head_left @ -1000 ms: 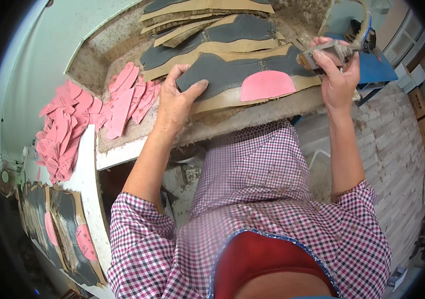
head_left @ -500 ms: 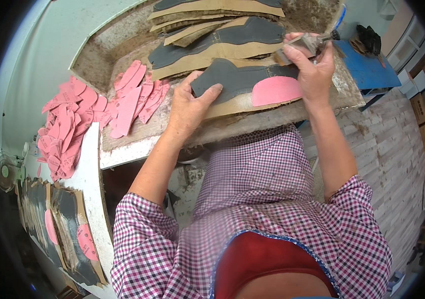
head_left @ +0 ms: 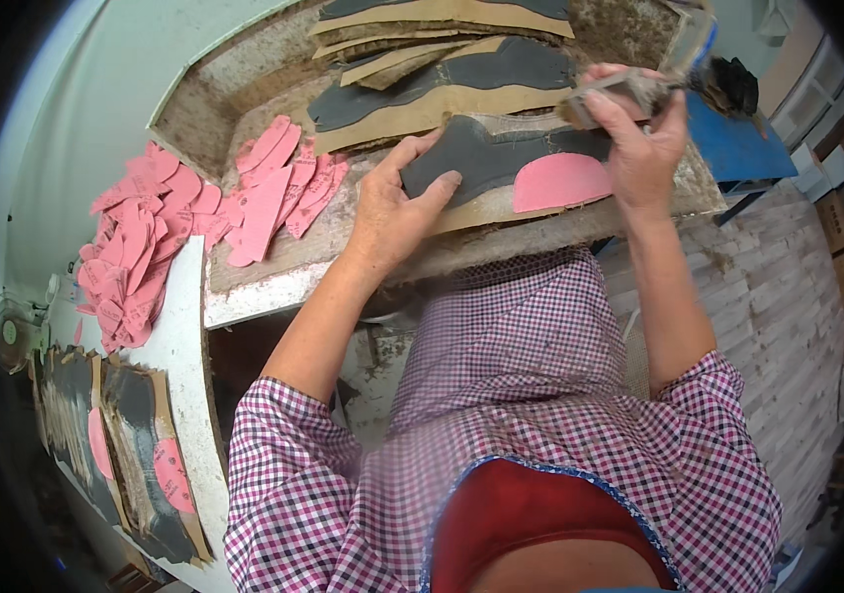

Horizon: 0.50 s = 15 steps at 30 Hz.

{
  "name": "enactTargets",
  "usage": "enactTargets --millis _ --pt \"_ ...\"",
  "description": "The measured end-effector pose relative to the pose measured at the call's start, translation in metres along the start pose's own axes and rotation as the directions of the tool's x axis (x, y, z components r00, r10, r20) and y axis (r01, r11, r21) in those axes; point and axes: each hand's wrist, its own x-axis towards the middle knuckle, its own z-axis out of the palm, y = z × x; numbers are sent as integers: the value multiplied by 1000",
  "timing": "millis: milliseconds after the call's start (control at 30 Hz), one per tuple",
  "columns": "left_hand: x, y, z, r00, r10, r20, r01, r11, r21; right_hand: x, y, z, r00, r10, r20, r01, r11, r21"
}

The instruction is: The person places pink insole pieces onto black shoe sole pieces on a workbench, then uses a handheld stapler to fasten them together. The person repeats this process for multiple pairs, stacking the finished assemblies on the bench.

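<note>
Pink patch [head_left: 562,183], grey-and-tan panel [head_left: 476,163]

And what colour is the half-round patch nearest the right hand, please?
The patch is pink, seen best in the head view.

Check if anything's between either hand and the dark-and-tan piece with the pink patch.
Left hand: nothing visible; it grips the left end of the dark-and-tan piece. Right hand: only the greyish tool it holds, near the piece's upper right edge; whether the tool touches the piece can't be told.
</note>
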Motion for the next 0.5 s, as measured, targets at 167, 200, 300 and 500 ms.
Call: enactTargets --millis 167,200,300,500 --pt "-2 4 0 999 35 26 -34 999 -3 3 -6 -40 989 -51 -138 31 989 -144" --pt "-3 4 0 999 36 32 -36 999 -4 3 -8 -43 987 -40 -159 18 990 -141" --pt "-4 7 -1 998 24 50 -24 1000 -12 -6 -5 -33 989 -41 -145 19 988 -151" --pt "-6 10 -2 998 -17 62 19 999 -28 -42 -12 27 989 138 -52 -123 968 218"
